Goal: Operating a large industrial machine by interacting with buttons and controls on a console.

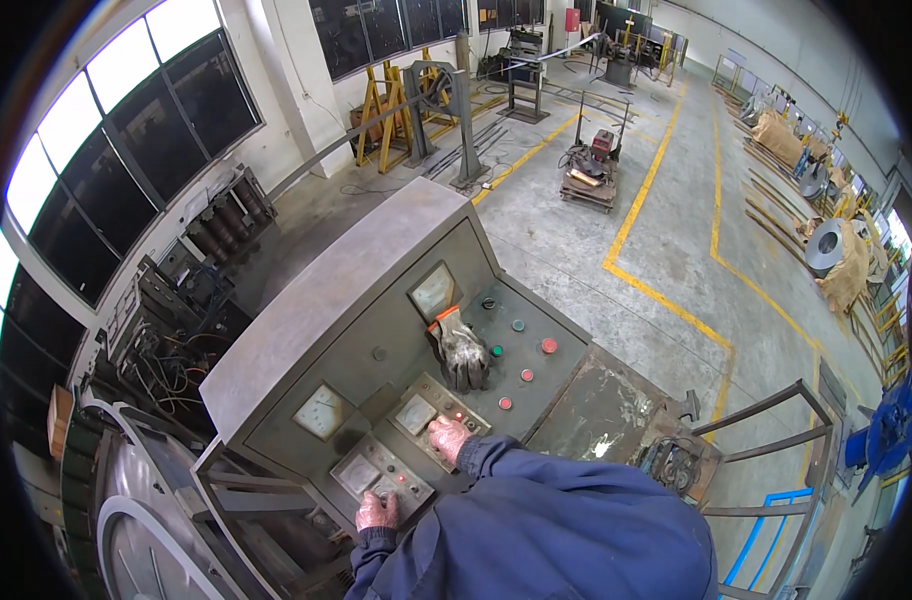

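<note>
Both my hands are at a grey control console, its sloped front fitted with two small meter modules. My left hand is closed at the lower edge of the nearer-left module, its fingertips around a small control knob that barely shows. On the other module, my right hand has its fingers curled in on a control knob largely hidden beneath them. A red light glows on each module. Beyond my right hand, a dirty work glove with an orange cuff lies on the button panel.
Red push buttons and a green one sit right of the glove. Two larger gauges are set in the upright face. A metal railing stands at right. Farther off are a wheeled cart and metal coils.
</note>
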Demonstrator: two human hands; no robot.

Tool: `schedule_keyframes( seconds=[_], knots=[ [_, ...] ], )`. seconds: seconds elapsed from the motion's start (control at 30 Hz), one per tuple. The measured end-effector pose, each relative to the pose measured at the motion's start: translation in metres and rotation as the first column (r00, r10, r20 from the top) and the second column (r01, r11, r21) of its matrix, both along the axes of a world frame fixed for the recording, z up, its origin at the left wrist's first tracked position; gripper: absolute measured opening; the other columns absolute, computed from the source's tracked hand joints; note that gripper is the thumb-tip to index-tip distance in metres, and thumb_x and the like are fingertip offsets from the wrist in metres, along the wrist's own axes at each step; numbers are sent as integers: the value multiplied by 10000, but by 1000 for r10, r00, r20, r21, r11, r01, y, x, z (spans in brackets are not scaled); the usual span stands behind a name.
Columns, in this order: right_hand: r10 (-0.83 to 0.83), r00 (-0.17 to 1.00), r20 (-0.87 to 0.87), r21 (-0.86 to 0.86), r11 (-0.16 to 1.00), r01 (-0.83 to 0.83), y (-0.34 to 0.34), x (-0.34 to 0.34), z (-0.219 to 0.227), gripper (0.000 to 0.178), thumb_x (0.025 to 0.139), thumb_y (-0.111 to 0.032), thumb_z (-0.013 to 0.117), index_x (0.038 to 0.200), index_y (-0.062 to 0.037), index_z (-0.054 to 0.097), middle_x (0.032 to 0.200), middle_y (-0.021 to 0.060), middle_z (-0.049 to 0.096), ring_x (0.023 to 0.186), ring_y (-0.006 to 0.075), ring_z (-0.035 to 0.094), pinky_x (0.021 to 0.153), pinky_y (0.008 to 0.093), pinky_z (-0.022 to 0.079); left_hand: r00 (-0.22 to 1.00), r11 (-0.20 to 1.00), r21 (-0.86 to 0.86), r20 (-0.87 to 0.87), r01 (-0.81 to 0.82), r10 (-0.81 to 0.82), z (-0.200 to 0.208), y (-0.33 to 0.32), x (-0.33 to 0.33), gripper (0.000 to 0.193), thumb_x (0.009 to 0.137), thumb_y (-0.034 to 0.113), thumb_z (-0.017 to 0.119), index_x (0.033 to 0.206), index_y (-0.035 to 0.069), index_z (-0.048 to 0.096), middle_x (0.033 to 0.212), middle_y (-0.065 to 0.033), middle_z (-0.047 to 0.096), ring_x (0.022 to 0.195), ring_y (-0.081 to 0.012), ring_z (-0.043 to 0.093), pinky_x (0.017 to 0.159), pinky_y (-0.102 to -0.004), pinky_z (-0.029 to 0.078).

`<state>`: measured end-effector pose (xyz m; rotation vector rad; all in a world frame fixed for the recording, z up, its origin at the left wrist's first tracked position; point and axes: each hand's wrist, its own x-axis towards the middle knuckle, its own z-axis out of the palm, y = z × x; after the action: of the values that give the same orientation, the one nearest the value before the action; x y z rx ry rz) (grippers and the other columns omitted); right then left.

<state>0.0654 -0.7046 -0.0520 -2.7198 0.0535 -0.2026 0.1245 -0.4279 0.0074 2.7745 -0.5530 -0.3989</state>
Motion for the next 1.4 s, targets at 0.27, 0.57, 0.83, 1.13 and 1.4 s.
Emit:
schedule_keyframes(
  seconds=[0.27, 0.57, 0.83, 1.13, 1.4],
  knots=[
    [23, 1000, -19, -45, 999, -24, 0, -3, 9, 146, 732, -112, 664, 864, -79, 717, 1017, 105, 622, 1054, 297, 571, 875, 387, 514, 1000, 1000, 6, -16, -7, 7, 5, -2, 0, 496, 868, 483, 675, 955, 4, 582, 883, -280, 698, 849, -478, 680, 768, -546, 548],
    [-89, 980, -180, -97, 993, 72, 2, -8, 48, 264, 800, -100, 642, 1060, -62, 674, 1095, 149, 604, 1092, 323, 586, 941, 406, 499, 1000, 1000, 12, 1, 0, 0, 3, 1, -1, 496, 880, 489, 654, 948, 3, 580, 878, -274, 701, 846, -467, 685, 766, -544, 550],
    [-166, 970, -178, -80, 985, 154, 1, -8, 27, 254, 808, -103, 632, 1055, -54, 659, 1083, 162, 594, 1048, 333, 600, 925, 419, 506, 1000, 1000, -7, 2, 19, -19, 5, -3, 0, 493, 881, 491, 649, 952, 9, 572, 869, -269, 701, 836, -468, 683, 760, -544, 547],
    [-106, 989, -105, -145, 985, 90, -9, 1, -31, 272, 621, -106, 707, 879, -27, 670, 962, 213, 618, 979, 366, 596, 862, 467, 496, 996, 991, -124, -71, 50, -59, 0, 8, 6, 489, 922, 479, 604, 1051, 12, 539, 939, -268, 690, 878, -466, 668, 758, -549, 534],
    [-57, 996, 75, 41, 998, 54, -8, -8, -5, 337, 674, -28, 697, 1009, -65, 678, 1031, 188, 603, 1006, 399, 599, 898, 477, 504, 998, 1000, -18, -55, 0, -1, 2, 11, 1, 451, 910, 444, 614, 1056, 21, 562, 967, -207, 710, 931, -375, 698, 818, -501, 549]
  ],
)
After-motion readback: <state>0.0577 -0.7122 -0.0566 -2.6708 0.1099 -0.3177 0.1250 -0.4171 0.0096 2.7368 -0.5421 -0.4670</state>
